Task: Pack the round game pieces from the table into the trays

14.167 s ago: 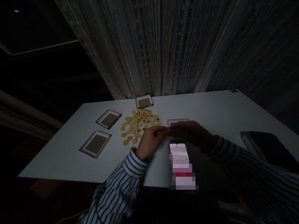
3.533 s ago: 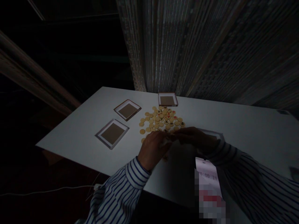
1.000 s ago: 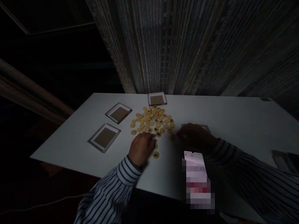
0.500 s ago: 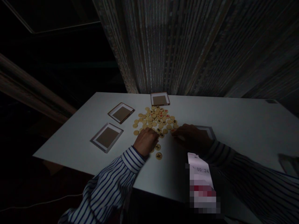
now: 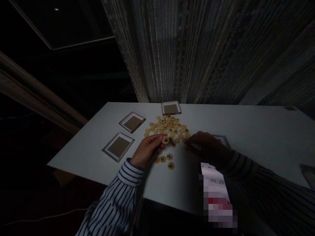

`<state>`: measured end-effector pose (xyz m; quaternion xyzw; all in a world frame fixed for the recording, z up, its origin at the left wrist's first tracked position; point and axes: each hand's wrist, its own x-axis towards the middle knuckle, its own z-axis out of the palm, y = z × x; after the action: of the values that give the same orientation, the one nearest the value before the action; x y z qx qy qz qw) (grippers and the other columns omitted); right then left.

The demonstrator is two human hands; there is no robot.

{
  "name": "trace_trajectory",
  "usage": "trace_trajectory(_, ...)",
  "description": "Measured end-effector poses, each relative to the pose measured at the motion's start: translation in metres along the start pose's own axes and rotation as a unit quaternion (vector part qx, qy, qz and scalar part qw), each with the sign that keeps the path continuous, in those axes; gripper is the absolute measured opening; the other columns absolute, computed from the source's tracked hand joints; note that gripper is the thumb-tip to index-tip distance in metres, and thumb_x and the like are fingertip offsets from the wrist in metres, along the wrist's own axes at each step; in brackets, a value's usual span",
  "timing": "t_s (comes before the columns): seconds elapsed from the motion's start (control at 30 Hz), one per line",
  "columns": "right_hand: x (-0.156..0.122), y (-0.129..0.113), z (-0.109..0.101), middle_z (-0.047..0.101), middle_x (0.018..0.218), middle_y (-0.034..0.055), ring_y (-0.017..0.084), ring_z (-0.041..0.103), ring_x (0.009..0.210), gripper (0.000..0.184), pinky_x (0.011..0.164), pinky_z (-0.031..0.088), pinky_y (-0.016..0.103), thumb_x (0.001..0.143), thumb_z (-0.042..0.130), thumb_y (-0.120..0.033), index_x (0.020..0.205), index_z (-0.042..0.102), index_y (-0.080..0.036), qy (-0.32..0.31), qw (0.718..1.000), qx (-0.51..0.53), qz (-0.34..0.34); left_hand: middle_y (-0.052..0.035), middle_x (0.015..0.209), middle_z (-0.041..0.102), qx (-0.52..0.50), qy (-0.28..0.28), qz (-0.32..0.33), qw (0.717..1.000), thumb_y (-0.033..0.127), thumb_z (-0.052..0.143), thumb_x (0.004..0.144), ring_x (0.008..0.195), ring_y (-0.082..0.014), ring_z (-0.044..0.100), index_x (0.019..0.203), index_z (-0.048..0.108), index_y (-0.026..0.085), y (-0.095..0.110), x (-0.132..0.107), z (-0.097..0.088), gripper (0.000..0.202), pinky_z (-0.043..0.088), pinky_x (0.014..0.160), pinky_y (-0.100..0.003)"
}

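A heap of several round cream game discs (image 5: 169, 126) with black and red marks lies on a white table (image 5: 258, 137). My left hand (image 5: 147, 151) is closed in a pinch on one disc with a black mark (image 5: 165, 140), lifted at the heap's near edge. Several single discs (image 5: 169, 157) lie just below that hand. My right hand (image 5: 204, 145) rests dark on the table at the heap's right side, fingers curled at the nearest discs; what it holds, if anything, is hidden in shadow. Both arms wear striped sleeves.
Three shallow square trays with brown floors stand around the heap: near left (image 5: 118, 146), left (image 5: 132, 122) and back (image 5: 171, 108). A fourth tray (image 5: 222, 140) lies partly behind my right hand. A lit phone (image 5: 216, 193) lies near the table's front edge. A curtain hangs behind.
My left hand has turned and lifted one disc from the heap's near edge. My right hand has stayed at the heap's right side. The camera shifted slightly.
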<state>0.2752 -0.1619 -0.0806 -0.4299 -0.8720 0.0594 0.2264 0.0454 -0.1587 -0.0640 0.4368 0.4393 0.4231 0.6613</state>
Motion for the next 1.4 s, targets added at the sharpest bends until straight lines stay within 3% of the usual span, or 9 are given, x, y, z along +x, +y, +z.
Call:
trace_trajectory(0.23,-0.002,-0.003,-0.002,0.066,0.081,0.0048,0.015,0.056,0.075,0.018,0.066,0.04,0.031,0.079,0.05,-0.025,0.088,0.064,-0.018,0.033,0.999,0.026,-0.01,-0.0054,0.085,0.066,-0.042,0.002,-0.048,0.998,0.021,0.058,0.08,0.062,-0.0059,0.058,0.092,0.065,0.013,0.002,-0.006,0.008,0.016,0.044,0.054,-0.015)
trace_trajectory(0.4,-0.004,-0.002,0.001,0.065,0.079,0.004,0.015,0.055,0.073,0.018,0.065,0.041,0.03,0.079,0.049,-0.025,0.088,0.063,-0.019,0.03,0.999,0.017,-0.015,-0.0039,0.088,0.066,-0.039,0.029,-0.073,0.996,0.014,0.056,0.08,0.068,-0.0075,0.063,0.096,0.063,0.016,0.001,-0.009,-0.002,0.017,0.05,0.063,-0.018)
trace_trajectory(0.57,-0.005,-0.001,0.005,0.065,0.077,0.004,0.014,0.057,0.07,0.015,0.063,0.043,0.029,0.079,0.05,-0.024,0.086,0.063,-0.019,0.022,0.999,0.015,-0.022,-0.0044,0.085,0.068,-0.007,0.053,-0.04,0.998,0.016,0.065,0.072,0.072,-0.0115,0.064,0.091,0.062,0.013,-0.007,-0.017,-0.026,0.02,0.052,0.07,-0.025)
trace_trajectory(0.73,0.0,-0.005,0.01,0.066,0.078,0.0063,0.016,0.058,0.071,0.016,0.064,0.044,0.03,0.078,0.05,-0.022,0.085,0.064,-0.017,0.013,0.999,0.02,-0.046,-0.0044,0.085,0.068,0.15,0.074,0.027,0.985,0.025,0.065,0.07,0.077,-0.0145,0.064,0.09,0.058,0.014,-0.023,-0.033,-0.043,0.024,0.051,0.071,-0.029)
trace_trajectory(0.83,0.006,-0.007,0.017,0.066,0.079,0.0065,0.017,0.059,0.073,0.017,0.065,0.044,0.031,0.078,0.049,-0.02,0.085,0.064,-0.018,-0.011,0.999,0.015,-0.043,-0.0074,0.095,0.066,0.266,0.097,0.113,0.952,0.027,0.059,0.074,0.086,-0.0168,0.062,0.095,0.059,0.016,-0.037,-0.044,-0.049,0.024,0.05,0.078,-0.033)
trace_trajectory(0.97,0.016,-0.009,0.03,0.066,0.08,0.0065,0.017,0.057,0.073,0.019,0.064,0.042,0.03,0.076,0.05,-0.018,0.089,0.064,-0.019,-0.038,0.998,-0.001,-0.042,-0.0083,0.099,0.064,0.424,0.126,0.205,0.873,0.026,0.053,0.079,0.094,-0.0174,0.058,0.093,0.062,0.018,-0.055,-0.054,-0.053,0.019,0.045,0.086,-0.035)
trace_trajectory(1.17,0.043,-0.028,0.041,0.066,0.087,0.0072,0.02,0.055,0.082,0.018,0.067,0.036,0.031,0.077,0.05,-0.018,0.09,0.063,-0.018,-0.163,0.983,-0.063,-0.065,-0.0052,0.094,0.067,0.54,0.155,0.217,0.798,0.025,0.053,0.08,0.091,-0.0191,0.057,0.094,0.061,0.02,-0.071,-0.059,-0.056,0.017,0.044,0.084,-0.037)
trace_trajectory(1.27,0.058,-0.038,0.046,0.065,0.094,0.0071,0.022,0.053,0.089,0.021,0.068,0.033,0.032,0.077,0.052,-0.019,0.095,0.061,-0.018,-0.215,0.97,-0.074,-0.088,-0.0054,0.094,0.067,0.566,0.167,0.219,0.777,0.024,0.055,0.079,0.091,-0.0199,0.057,0.095,0.06,0.019,-0.074,-0.06,-0.057,0.018,0.044,0.082,-0.037)
trace_trajectory(1.4,0.072,-0.045,0.053,0.064,0.098,0.0064,0.021,0.05,0.095,0.018,0.069,0.029,0.032,0.079,0.051,-0.019,0.093,0.06,-0.019,-0.24,0.959,-0.087,-0.12,-0.0047,0.094,0.066,0.592,0.165,0.21,0.76,0.024,0.054,0.08,0.09,-0.0207,0.055,0.095,0.06,0.02,-0.073,-0.061,-0.058,0.017,0.043,0.081,-0.037)
